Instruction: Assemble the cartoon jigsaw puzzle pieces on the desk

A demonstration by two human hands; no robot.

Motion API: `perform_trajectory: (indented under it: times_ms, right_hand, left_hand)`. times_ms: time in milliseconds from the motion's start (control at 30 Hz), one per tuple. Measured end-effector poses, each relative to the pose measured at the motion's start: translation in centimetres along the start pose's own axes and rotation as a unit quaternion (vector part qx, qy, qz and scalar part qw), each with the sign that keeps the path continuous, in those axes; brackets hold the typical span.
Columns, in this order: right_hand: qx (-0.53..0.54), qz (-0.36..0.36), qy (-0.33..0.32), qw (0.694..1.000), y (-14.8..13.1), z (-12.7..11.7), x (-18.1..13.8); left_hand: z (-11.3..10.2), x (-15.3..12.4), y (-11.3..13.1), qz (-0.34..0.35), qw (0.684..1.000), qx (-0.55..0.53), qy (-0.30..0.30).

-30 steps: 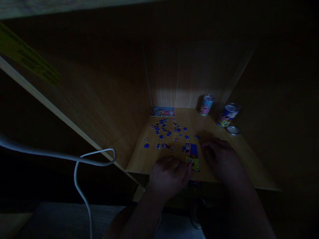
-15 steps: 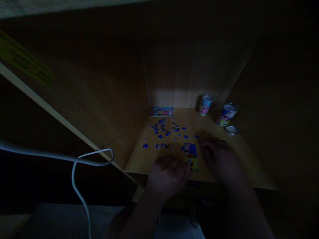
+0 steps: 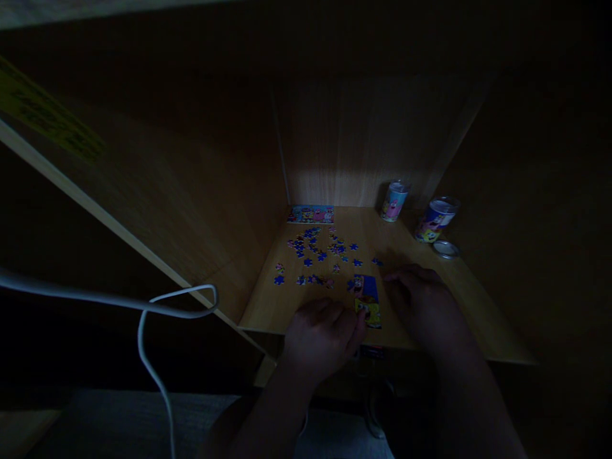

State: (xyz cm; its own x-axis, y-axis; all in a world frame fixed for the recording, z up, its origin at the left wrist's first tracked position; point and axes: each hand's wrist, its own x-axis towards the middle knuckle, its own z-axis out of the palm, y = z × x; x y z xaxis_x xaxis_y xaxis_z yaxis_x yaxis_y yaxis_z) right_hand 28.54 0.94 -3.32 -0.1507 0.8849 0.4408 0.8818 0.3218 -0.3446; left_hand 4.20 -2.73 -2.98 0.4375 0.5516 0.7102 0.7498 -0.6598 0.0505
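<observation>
A partly joined jigsaw puzzle (image 3: 368,288), blue above and yellow below with a cartoon face, lies near the shelf's front edge. My left hand (image 3: 322,335) is closed at its lower left, the thumb and fingertips pressed on that edge. On the puzzle's right, my right hand (image 3: 421,299) rests on the wood, loosely bent, with a gap between thumb and forefinger and nothing visible in it. Loose puzzle pieces (image 3: 322,256), many blue side up, are scattered beyond my left hand. A short row of pieces (image 3: 314,279) lies just past its knuckles.
A cartoon picture card (image 3: 310,214) lies at the back left. Two printed cans (image 3: 393,203) stand at the back right, and a round metal lid (image 3: 445,249) lies by the nearer one. Wooden side panels enclose the shelf (image 3: 268,312). A white cable (image 3: 176,312) hangs at left.
My left thumb has shifted very slightly at the puzzle's edge. The right hand, the loose pieces and the cans stay where they were.
</observation>
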Motion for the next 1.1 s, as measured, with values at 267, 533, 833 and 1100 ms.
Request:
perform_trajectory:
  times_ms: [267,533,833,1100]
  right_hand:
    - [-0.003,0.000,-0.005,1.000,0.1,-0.1,0.1]
    - [-0.009,0.003,-0.002,1.000,-0.2,-0.1,0.1]
    - [-0.004,0.011,-0.003,1.000,-0.4,-0.3,0.2]
    - [-0.007,0.018,-0.015,1.000,-0.2,-0.3,0.2]
  left_hand:
    - [0.2,0.0,0.0,-0.023,0.999,-0.003,-0.026]
    - [0.6,0.4,-0.2,-0.158,0.987,-0.021,0.023]
    - [0.3,1.3,-0.3,-0.191,0.980,-0.006,-0.052]
    - [0.0,1.2,-1.1,-0.196,0.977,-0.088,0.012]
